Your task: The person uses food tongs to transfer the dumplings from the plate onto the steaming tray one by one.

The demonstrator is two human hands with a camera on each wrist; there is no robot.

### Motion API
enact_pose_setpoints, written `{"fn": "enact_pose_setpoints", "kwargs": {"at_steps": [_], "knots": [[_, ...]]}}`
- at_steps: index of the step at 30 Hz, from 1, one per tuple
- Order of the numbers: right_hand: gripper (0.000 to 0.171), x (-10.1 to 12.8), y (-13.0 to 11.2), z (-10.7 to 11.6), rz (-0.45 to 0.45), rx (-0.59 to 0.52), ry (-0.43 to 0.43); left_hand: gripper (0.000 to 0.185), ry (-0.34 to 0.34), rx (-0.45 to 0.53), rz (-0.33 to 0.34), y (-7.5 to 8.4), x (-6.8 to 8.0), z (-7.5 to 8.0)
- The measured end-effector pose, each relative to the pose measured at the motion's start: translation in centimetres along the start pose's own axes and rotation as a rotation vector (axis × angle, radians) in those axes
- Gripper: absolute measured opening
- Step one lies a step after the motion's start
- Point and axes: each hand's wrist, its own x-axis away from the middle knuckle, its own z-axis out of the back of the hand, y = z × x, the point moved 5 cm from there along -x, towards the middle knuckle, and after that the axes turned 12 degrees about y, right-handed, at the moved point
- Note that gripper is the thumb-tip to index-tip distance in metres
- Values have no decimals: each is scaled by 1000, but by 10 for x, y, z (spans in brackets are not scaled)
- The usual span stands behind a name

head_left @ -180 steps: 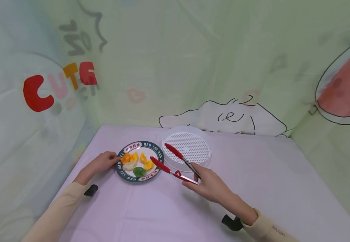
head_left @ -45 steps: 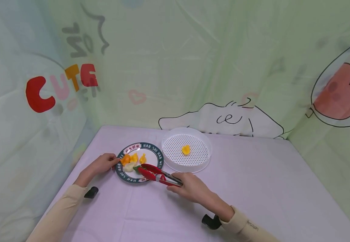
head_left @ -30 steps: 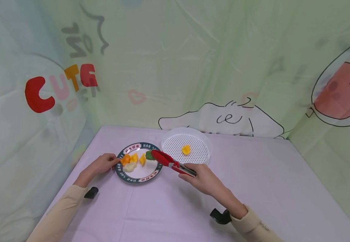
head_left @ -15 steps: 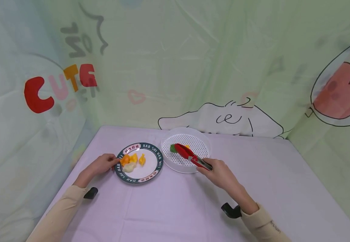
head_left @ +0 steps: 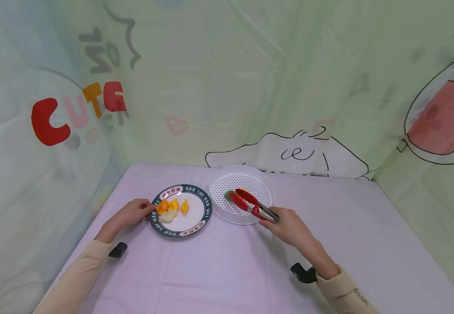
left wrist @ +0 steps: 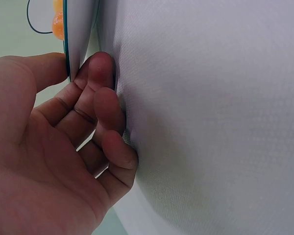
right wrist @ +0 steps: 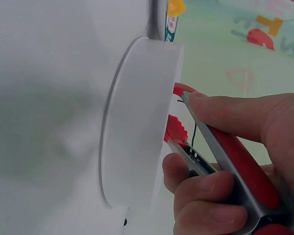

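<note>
My left hand (head_left: 134, 210) pinches the left rim of a round plate (head_left: 180, 234) with a dark green patterned border, thumb on top and fingers beneath. On the plate lie several dumpling-shaped pieces: an orange one (head_left: 163, 206), yellow ones such as this yellow piece (head_left: 185, 206), and a whitish dumpling (head_left: 168, 216). My right hand (head_left: 290, 224) grips red-tipped metal tongs (head_left: 264, 212), whose tips reach down into a white round steamer basket (head_left: 220, 210). A green dumpling (head_left: 228, 195) lies in the basket beside the parted tips. A yellow piece behind the tongs is mostly hidden.
A pale lilac cloth (head_left: 211, 274) covers the table. The basket stands close to the plate's right side, near the table's back edge. Printed curtains (head_left: 227, 87) hang behind and at both sides. A black device (head_left: 303, 273) sits at each wrist.
The tongs picked the green dumpling off the plate and carried it right into the basket; their tips have now spread. A yellow piece went in earlier. My left hand has stayed at the rim.
</note>
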Motion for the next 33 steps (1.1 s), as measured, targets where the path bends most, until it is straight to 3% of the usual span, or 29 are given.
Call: {"fn": "enact_pose_setpoints", "kwargs": {"at_steps": [6,12,16,21,27,33], "knots": [[63,2,-9,4,-17,-4,-5,27,-2,10,2,2,2,2],[79,7,-42,-4,13,-47,-13,27,1,0,10,4,2,3],[72,12,-67,-24,63,-101,-46,27,-3,0,13,3,2,2],[57,9,-88,-51,150,-59,-85,26,3,-4,17,2,1,2],[38,1,-96,-70,191,17,-88,27,1,-11,5,2,1,1],[33,-3,-95,-71,169,37,-79,28,-5,-6,12,1,0,2]]}}
